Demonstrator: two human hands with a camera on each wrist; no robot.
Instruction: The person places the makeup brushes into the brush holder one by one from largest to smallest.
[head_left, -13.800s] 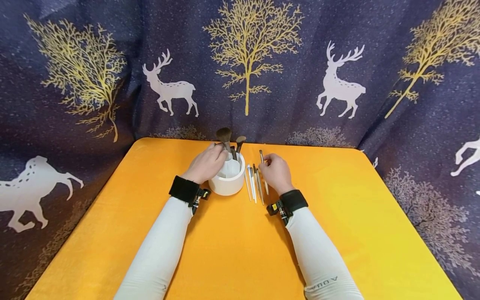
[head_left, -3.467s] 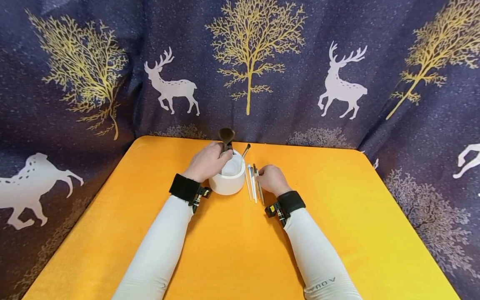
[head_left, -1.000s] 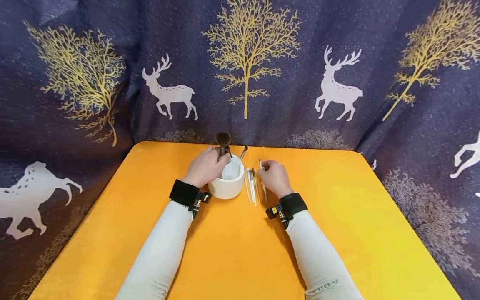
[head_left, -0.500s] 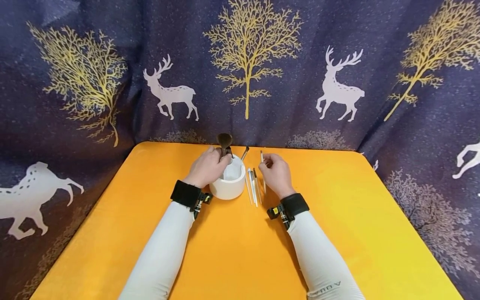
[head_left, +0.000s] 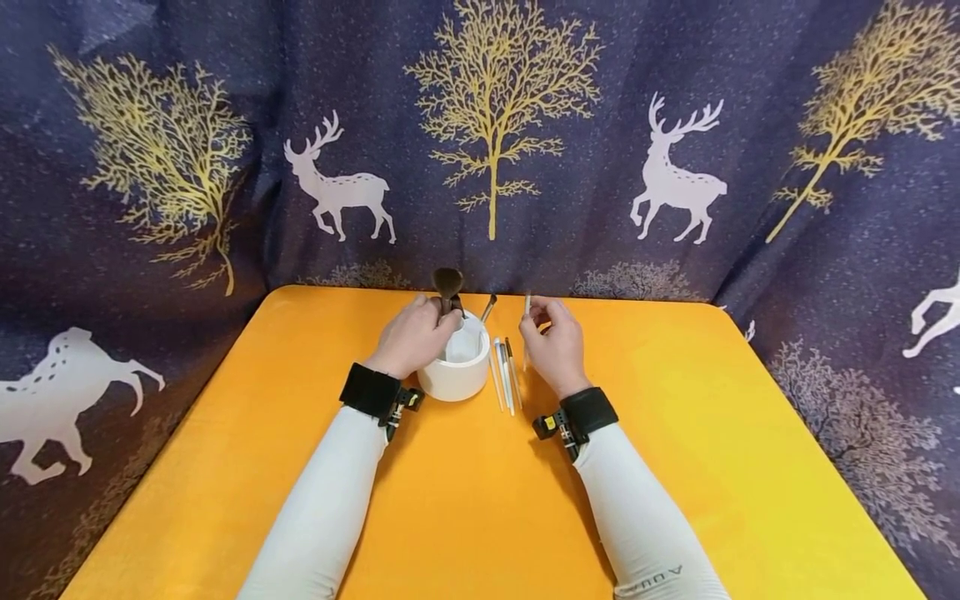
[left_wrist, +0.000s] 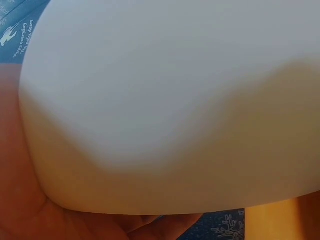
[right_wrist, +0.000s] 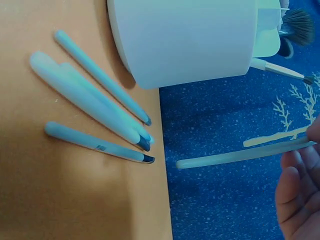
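Note:
My left hand (head_left: 416, 336) grips the rim of a round white pot (head_left: 454, 383), its thumb over the edge; the left wrist view shows the pot's wall close up with fingers curled around it. A large dark-haired makeup brush (head_left: 447, 282) stands in the pot, and a small makeup brush (right_wrist: 287, 71) leans out over its far right rim. To the right of the pot, my right hand (head_left: 557, 346) pinches a slim pale-handled makeup brush (right_wrist: 225, 157) above the table. Its bristle end is hidden by the fingers in the right wrist view.
Several slim makeup brushes (right_wrist: 85, 95) lie side by side on the orange tabletop (head_left: 480, 500), between the pot and the right hand. Behind the table's far edge hangs a dark blue curtain (head_left: 600, 192) with deer and trees.
My right hand has taken a brush from the row and raised it toward the table's far side. Fewer brushes lie on the table than 13.8 s ago. The left hand stays on the pot.

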